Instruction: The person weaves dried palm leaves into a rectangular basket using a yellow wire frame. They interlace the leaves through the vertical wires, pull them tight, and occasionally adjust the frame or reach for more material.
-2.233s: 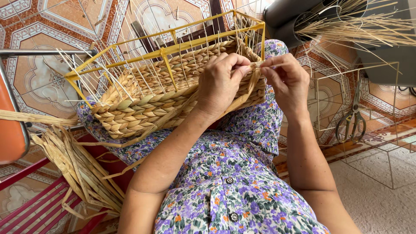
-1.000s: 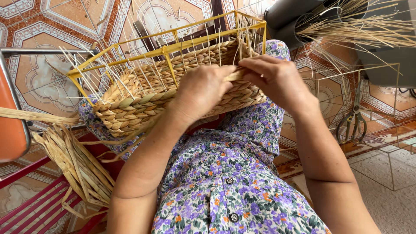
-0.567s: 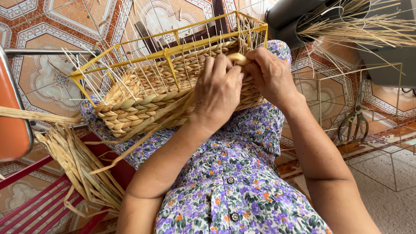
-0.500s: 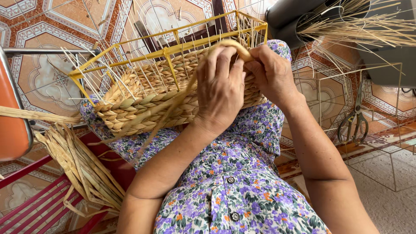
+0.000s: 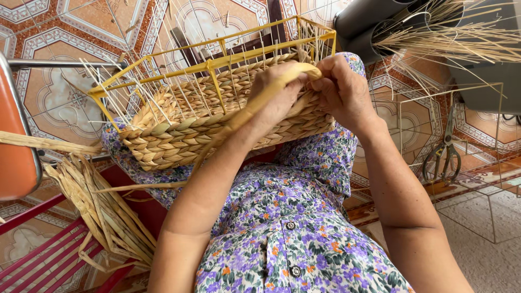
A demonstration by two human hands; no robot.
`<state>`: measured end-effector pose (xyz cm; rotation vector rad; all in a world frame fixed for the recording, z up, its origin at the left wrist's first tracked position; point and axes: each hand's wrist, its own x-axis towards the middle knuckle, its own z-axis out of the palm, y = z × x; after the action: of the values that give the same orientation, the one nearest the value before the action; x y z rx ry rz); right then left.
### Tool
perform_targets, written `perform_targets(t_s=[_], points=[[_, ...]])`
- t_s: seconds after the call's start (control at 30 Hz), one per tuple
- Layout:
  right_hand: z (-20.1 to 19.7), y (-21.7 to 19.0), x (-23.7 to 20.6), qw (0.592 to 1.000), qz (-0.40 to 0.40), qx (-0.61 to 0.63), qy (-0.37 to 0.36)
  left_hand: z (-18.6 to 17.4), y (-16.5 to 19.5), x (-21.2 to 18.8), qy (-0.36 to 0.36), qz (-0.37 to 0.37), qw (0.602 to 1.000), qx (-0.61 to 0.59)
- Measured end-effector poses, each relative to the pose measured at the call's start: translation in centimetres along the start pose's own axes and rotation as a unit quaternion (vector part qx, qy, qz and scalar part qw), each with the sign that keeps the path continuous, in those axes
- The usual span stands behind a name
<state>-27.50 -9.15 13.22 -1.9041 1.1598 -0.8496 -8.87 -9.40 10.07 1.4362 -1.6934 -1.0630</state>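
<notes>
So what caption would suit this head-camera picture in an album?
Left hand and right hand bend a straw strand over a half-woven basket on a yellow wire frame.

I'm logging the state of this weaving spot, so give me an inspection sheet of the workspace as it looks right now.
Surface: patterned tile floor; work rests on the lap.
Job's things: half-woven basket on a yellow wire frame; a flat straw strand arches over the rim.
Clutter: loose straw bundle at left, dry stalks at upper right, scissors on the floor.
Hands: left hand and right hand both grip the strand at the rim.
Cables: nothing seen.
Surroundings: orange chair, bare wire frames.
</notes>
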Motion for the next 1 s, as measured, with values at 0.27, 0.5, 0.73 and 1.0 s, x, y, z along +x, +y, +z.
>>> perform_targets(t_s=[0.27, 0.5, 0.73, 1.0], points=[[0.5, -0.8, 0.9, 0.998, 0.011, -0.066, 0.001, -0.1, 2.2, -5.6, 0.092, 0.126, 0.964, -0.213], [0.2, -1.3, 0.7, 0.996, -0.025, -0.049, -0.068, -4.2, 1.2, -6.6, 0.129, 0.066, 0.976, 0.164], [1.2, -0.8, 0.9, 0.998, 0.016, -0.063, 0.024, -2.9, 1.1, -6.0, 0.124, 0.148, 0.948, 0.253], [-1.3, -2.6, 0.9, 0.997, -0.007, -0.071, 0.031, -0.5, 2.2, -3.7, 0.019, 0.077, 0.951, 0.3]])
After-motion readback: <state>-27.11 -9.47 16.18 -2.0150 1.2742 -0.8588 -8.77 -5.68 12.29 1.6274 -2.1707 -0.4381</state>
